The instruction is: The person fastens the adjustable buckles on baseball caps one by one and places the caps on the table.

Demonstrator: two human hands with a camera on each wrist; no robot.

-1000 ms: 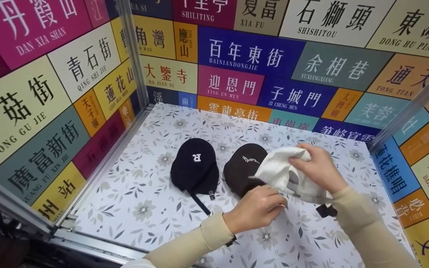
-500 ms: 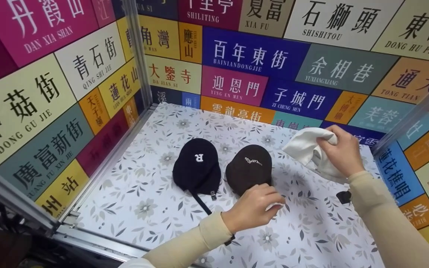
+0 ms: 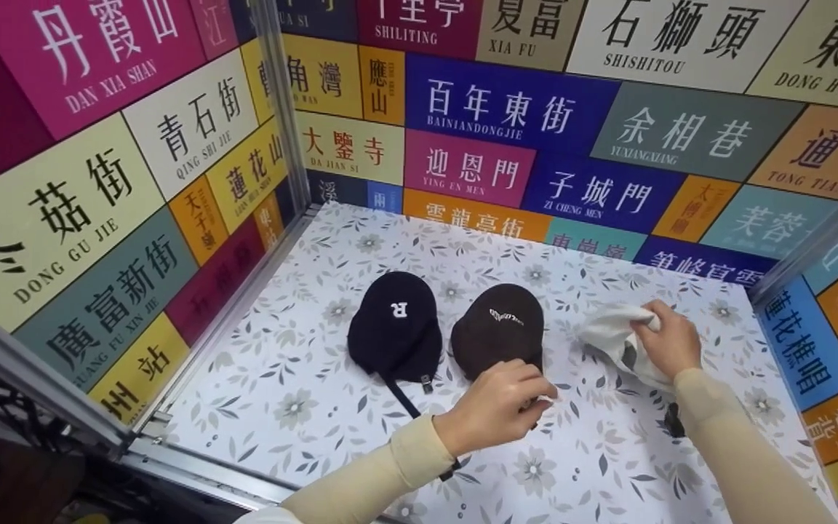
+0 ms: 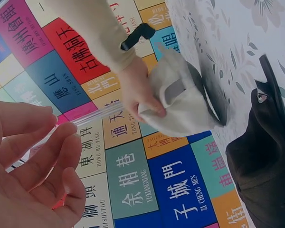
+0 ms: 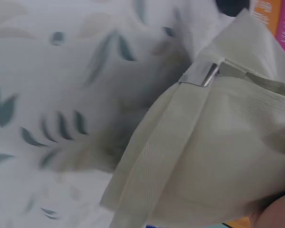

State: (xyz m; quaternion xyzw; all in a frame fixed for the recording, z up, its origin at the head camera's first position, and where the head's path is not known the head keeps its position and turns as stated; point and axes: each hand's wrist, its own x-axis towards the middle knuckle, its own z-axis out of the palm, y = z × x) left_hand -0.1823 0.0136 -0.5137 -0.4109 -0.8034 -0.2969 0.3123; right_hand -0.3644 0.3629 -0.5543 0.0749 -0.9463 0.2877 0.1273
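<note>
My right hand (image 3: 671, 340) pinches the crown of a white baseball cap (image 3: 606, 329) above the right side of the table. The left wrist view shows the cap's dark brim (image 4: 210, 97) facing the table; the right wrist view shows its back strap (image 5: 156, 152) and metal buckle (image 5: 199, 76). My left hand (image 3: 495, 407) hovers in front of a dark brown cap (image 3: 500, 324), fingers loosely bent, with nothing visible between thumb and fingertips (image 4: 71, 135). Left of the brown cap lies a black cap (image 3: 392, 324) with a white letter R, its strap trailing forward.
A white tabletop (image 3: 295, 407) with a leaf and flower print lies under the caps. Colourful panels with printed characters (image 3: 506, 109) wall it in at the back and both sides. Metal rails (image 3: 193, 466) run along the left and front edges.
The white cap, in my right hand, has moved right, away from the brown cap, rising and then coming down. My left hand has let go of it and stays nearly in place.
</note>
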